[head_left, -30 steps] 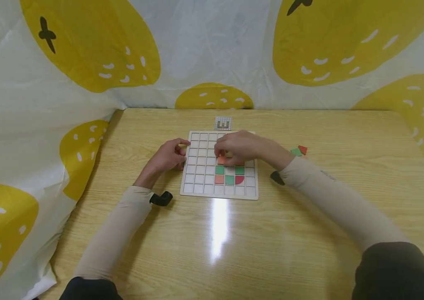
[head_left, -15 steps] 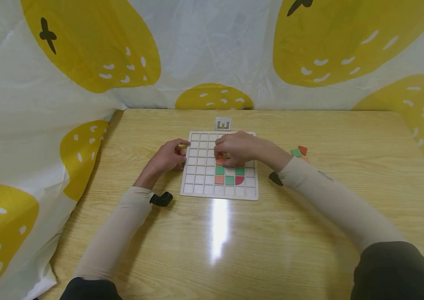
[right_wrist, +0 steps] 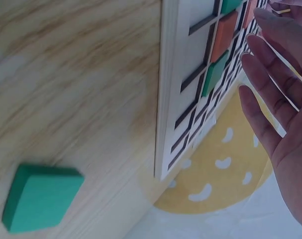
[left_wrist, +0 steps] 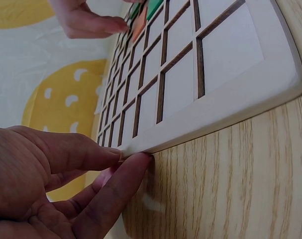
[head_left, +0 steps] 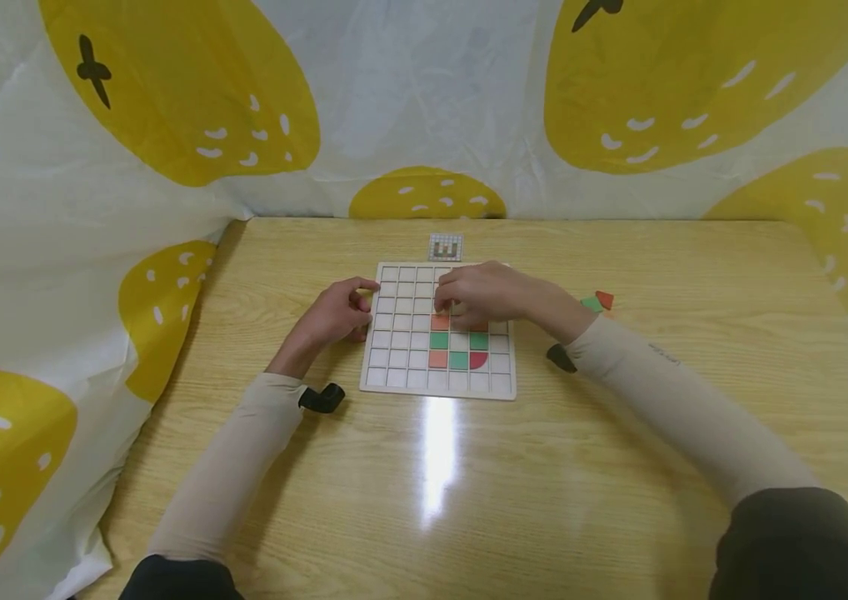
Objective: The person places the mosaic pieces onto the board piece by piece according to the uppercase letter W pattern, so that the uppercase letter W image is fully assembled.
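Observation:
A pale wooden grid board [head_left: 399,357] lies flat on the table, with several coloured tiles in its right half. My left hand [head_left: 334,312] is at its left side. In the left wrist view, thumb and forefinger of the left hand [left_wrist: 86,169] touch the board's outer edge. My right hand [head_left: 487,293] is over the upper right of the board, fingers bent downward, hiding some cells. An orange tile [head_left: 440,322] shows just below its fingertips. In the right wrist view, the fingers of the right hand [right_wrist: 285,94] are spread apart; what its fingertips touch is partly out of frame.
A small pattern card [head_left: 446,247] lies behind the board. Loose tiles, among them a red tile [head_left: 605,299] and a green tile [head_left: 591,304], lie right of the board, partly behind the right forearm. A patterned cloth [head_left: 424,108] borders the table's back and left.
My right hand has shifted slightly right, uncovering more of the orange tile beneath its fingertips. My left hand stays at the board's left edge.

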Demonstrator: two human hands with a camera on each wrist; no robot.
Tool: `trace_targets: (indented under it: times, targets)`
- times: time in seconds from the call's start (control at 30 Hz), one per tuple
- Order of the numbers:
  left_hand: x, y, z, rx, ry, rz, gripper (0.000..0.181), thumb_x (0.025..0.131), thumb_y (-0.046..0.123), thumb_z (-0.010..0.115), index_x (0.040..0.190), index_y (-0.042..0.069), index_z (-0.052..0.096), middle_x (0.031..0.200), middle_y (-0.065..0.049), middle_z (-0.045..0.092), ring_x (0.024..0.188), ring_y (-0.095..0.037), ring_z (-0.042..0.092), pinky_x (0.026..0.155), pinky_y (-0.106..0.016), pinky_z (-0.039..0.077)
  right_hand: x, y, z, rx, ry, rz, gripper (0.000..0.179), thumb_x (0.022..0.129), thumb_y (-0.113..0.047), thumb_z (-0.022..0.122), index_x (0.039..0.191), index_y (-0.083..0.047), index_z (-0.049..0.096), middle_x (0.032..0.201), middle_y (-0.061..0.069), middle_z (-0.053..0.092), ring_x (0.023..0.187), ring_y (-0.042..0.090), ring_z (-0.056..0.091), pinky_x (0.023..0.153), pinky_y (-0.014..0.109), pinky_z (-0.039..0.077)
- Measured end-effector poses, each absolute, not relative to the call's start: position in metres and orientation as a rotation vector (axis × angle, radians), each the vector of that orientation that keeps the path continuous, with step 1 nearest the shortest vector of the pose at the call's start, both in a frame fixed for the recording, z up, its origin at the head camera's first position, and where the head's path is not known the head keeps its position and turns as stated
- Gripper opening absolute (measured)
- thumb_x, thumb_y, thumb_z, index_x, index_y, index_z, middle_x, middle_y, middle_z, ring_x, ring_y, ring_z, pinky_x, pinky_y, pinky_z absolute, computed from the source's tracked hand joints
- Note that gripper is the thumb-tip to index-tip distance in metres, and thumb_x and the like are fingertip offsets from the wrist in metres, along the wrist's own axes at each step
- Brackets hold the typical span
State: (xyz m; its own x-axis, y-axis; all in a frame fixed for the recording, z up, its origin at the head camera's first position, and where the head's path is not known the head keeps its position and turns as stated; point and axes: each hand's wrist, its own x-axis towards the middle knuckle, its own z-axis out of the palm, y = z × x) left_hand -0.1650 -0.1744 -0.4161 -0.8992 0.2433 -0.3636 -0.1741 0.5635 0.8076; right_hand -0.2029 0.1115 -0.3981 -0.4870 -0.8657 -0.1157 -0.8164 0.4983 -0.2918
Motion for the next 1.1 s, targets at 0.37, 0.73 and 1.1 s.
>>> trace_targets:
  times: [0.37,0.73,1.1]
  targets:
    - [-0.166,-0.172,-0.415,0.04,2.367,1.269,0.051,0.098,-0.005,0.059,0.145,0.01,0.051,0.104,-0.015,0.051,0.075,-0.025,0.056,0.065,-0.032,0.059,-0.204,0.151,-0.387,-1.354,2.501,-0.394,0.026,0.09,-0.023,0.079,0.114,-0.014,0.071,0.109,-0.003,0.068,0.102,0.018,0.063,0.089,0.041,0.054]
    - [-0.165,-0.175,-0.417,0.037,2.342,1.29,0.051,0.097,-0.005,0.059,0.145,0.01,0.05,0.104,-0.016,0.051,0.072,-0.025,0.055,0.068,-0.035,0.06,-0.193,0.197,-0.382,-1.229,2.561,-0.401,0.026,0.089,-0.015,0.078,0.114,-0.011,0.073,0.11,0.001,0.071,0.103,0.021,0.065,0.094,0.045,0.054]
    - [-0.164,-0.175,-0.417,0.068,2.363,1.272,0.053,0.097,-0.006,0.059,0.147,0.01,0.049,0.102,-0.015,0.052,0.079,-0.025,0.057,0.067,-0.033,0.06,-0.179,0.237,-0.384,-1.143,2.637,-0.391,0.025,0.087,-0.015,0.081,0.11,-0.011,0.074,0.107,0.002,0.071,0.103,0.023,0.066,0.09,0.046,0.055]
